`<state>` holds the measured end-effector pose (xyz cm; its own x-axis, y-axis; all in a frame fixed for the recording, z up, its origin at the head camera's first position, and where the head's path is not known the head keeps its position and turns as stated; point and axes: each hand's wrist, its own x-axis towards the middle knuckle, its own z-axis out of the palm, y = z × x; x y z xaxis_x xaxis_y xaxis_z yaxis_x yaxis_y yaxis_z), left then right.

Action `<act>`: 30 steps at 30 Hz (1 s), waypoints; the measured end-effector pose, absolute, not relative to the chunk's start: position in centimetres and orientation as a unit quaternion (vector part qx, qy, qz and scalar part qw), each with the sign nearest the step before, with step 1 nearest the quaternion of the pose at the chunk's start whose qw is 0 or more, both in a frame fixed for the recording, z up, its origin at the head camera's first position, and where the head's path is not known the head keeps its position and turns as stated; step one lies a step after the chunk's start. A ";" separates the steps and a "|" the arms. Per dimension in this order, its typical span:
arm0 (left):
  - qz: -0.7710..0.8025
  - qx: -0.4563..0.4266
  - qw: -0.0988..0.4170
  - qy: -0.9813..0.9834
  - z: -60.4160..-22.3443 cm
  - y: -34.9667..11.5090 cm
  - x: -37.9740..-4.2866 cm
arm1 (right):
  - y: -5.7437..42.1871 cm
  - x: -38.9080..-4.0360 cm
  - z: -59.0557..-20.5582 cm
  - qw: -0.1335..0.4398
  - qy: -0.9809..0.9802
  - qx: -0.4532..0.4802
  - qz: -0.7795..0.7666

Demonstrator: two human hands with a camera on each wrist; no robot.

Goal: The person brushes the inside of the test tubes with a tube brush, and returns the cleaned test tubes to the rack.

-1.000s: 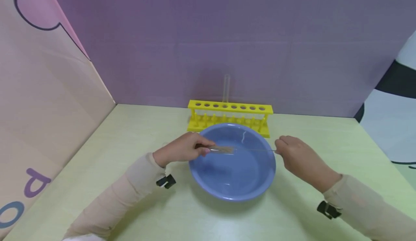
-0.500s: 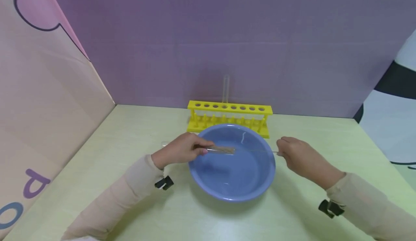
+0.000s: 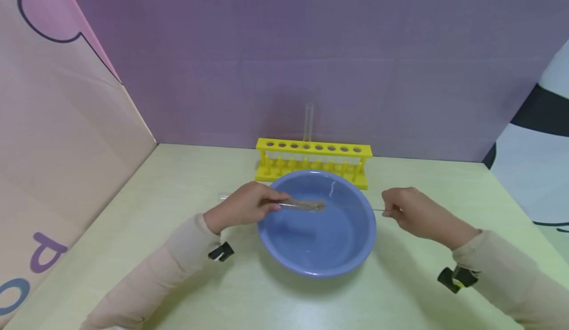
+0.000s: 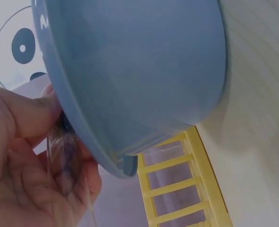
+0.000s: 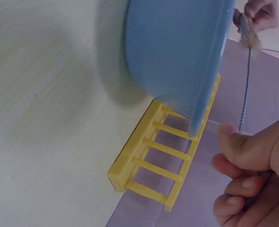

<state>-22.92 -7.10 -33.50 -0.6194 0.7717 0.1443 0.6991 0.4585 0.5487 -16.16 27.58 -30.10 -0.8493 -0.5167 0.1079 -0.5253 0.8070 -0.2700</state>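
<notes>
My left hand [image 3: 246, 204] grips a clear test tube [image 3: 286, 203] lying nearly level above the blue basin [image 3: 316, 272]. Inside the tube sits the tan bristle head of a test tube brush [image 3: 317, 205], its tuft poking out at the mouth. From there the brush's thin twisted wire handle [image 5: 247, 90] runs across the basin to my right hand [image 3: 409, 211], which pinches its end past the right rim. In the left wrist view, the tube [image 4: 63, 156] crosses the curled fingers, and the basin hides its mouth end.
Behind the basin stands a yellow test tube rack [image 3: 313, 146] with a row of holes. One clear test tube [image 3: 308, 122] stands upright in it. A purple backdrop [image 3: 311, 48] rises behind the pale wooden table [image 3: 186, 172].
My right hand has moved right and slightly down, drawing the brush outward so its bristles now show beyond the tube's mouth. The left hand has shifted slightly left with the tube.
</notes>
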 end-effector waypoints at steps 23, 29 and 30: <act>0.265 0.476 -0.029 0.838 -33.8 -7.8 -23.1 | 30.3 -17.9 -28.6 -0.178 -0.911 0.279 0.245; 0.256 0.485 -0.055 0.834 -34.0 -8.0 -23.2 | 30.8 -18.3 -28.6 -0.232 -0.895 0.262 0.277; 0.254 0.484 -0.058 0.835 -34.0 -8.0 -23.2 | 30.9 -18.3 -28.6 -0.237 -0.894 0.261 0.277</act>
